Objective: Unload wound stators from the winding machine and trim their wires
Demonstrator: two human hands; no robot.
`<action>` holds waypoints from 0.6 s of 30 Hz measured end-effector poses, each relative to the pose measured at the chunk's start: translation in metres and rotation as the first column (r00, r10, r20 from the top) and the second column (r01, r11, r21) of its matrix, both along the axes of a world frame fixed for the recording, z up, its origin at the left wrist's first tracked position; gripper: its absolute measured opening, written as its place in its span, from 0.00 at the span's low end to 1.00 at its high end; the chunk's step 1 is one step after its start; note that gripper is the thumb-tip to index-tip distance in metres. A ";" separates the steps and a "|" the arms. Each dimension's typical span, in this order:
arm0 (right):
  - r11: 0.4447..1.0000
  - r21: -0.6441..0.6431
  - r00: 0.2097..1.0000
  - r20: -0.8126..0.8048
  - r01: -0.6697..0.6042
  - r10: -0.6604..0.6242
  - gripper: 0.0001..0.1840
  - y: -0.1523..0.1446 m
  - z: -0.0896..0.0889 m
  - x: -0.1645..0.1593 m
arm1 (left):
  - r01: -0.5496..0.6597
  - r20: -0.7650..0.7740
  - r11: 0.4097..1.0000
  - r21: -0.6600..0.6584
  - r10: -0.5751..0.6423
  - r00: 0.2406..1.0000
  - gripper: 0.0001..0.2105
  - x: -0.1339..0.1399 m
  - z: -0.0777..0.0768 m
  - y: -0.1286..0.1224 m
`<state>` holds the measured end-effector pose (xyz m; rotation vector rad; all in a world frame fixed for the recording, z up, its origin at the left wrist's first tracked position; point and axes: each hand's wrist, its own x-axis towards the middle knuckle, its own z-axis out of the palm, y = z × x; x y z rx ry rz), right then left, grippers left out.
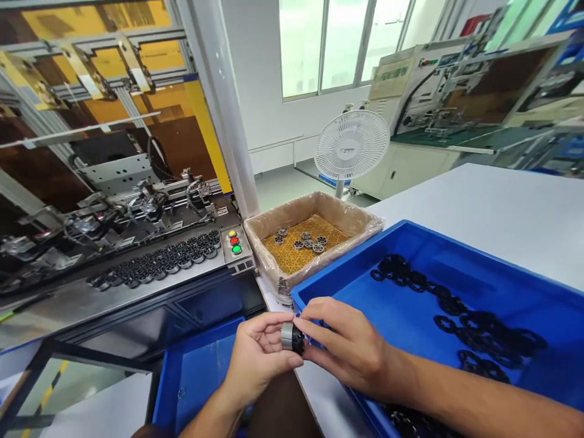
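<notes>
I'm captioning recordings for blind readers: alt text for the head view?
A person's left hand holds a round grey-and-black part, the right hand at its black end, beside a blue bin of black parts. Beyond are a plastic-lined box, white fan and machine.

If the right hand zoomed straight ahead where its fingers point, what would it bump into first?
The gray-and-black cylindrical part, which the right hand seems to be touching; past it, probably the left hand, though depth is unclear.
</notes>
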<state>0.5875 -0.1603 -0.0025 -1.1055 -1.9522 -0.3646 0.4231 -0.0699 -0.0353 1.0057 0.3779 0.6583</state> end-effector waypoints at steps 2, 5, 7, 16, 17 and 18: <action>1.000 0.004 1.000 0.012 0.004 -0.004 0.09 -0.001 -0.001 0.001 | -0.005 -0.009 0.999 0.042 0.005 1.000 0.23 -0.001 -0.001 0.000; 1.000 0.009 0.999 0.035 -0.011 0.010 0.09 -0.004 -0.002 0.001 | -0.017 -0.026 0.997 0.082 0.019 0.999 0.23 -0.001 0.000 0.001; 1.000 0.000 0.999 0.044 -0.028 0.028 0.09 -0.005 -0.001 0.002 | -0.018 -0.048 0.995 0.093 0.023 0.999 0.24 0.000 0.002 0.001; 1.000 -0.021 1.000 -0.016 -0.008 0.008 0.09 -0.006 0.003 -0.003 | -0.031 -0.088 0.992 0.126 0.042 0.995 0.24 -0.002 -0.005 -0.008; 1.000 -0.018 1.000 -0.006 0.004 -0.004 0.09 -0.006 0.003 -0.004 | -0.036 -0.099 0.989 0.145 0.050 0.994 0.23 -0.003 -0.005 -0.010; 1.000 -0.011 1.000 0.014 0.014 -0.014 0.09 -0.006 0.004 -0.004 | -0.041 -0.111 0.985 0.166 0.060 0.992 0.23 -0.004 -0.006 -0.013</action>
